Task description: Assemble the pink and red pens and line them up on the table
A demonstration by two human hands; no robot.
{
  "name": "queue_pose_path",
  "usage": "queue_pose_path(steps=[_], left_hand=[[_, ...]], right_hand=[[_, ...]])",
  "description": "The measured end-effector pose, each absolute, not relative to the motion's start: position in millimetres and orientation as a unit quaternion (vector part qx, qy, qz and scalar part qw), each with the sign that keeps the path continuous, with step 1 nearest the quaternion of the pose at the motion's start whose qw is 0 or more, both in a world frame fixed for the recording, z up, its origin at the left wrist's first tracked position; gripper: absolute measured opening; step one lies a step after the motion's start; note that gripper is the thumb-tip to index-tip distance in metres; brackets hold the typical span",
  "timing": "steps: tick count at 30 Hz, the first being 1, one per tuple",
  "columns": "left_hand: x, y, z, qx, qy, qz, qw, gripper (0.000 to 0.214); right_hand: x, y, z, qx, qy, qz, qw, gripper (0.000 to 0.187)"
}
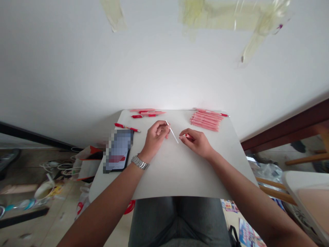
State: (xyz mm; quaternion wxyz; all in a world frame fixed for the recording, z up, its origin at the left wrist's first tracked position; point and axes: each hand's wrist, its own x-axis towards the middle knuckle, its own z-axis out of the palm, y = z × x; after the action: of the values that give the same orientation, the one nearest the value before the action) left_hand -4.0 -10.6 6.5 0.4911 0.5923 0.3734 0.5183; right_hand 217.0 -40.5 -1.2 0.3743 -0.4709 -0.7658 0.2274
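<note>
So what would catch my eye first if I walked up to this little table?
Most likely the hands at the middle of the white table: the left hand pinches a thin white rod, and the right hand holds a small red part. Next come the neat pile of pink pens at the far right corner, looser red pens at the far left, and a phone on the left edge.

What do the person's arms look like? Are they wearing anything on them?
Both arms are bare, with no sleeves in sight. The left arm wears a silver metal watch with a link band at the wrist. The right arm wears nothing. No gloves or rings show.
</note>
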Motion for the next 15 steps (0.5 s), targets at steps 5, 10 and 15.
queue_pose_path(steps=[5, 10, 15], left_hand=[[-3.5, -10.6, 4.8, 0.587, 0.38, 0.514, 0.497, 0.03], [-1.0, -11.1, 4.4, 0.582, 0.393, 0.509, 0.498, 0.03], [0.8, -12.5, 6.4, 0.593, 0.391, 0.508, 0.486, 0.029]], right_hand=[[213.6, -42.5, 0.3, -0.462, -0.773, 0.232, 0.368, 0.028], [209.9, -43.5, 0.6, -0.46, -0.781, 0.226, 0.357, 0.029], [207.6, -43.5, -1.0, -0.463, -0.781, 0.231, 0.35, 0.024]])
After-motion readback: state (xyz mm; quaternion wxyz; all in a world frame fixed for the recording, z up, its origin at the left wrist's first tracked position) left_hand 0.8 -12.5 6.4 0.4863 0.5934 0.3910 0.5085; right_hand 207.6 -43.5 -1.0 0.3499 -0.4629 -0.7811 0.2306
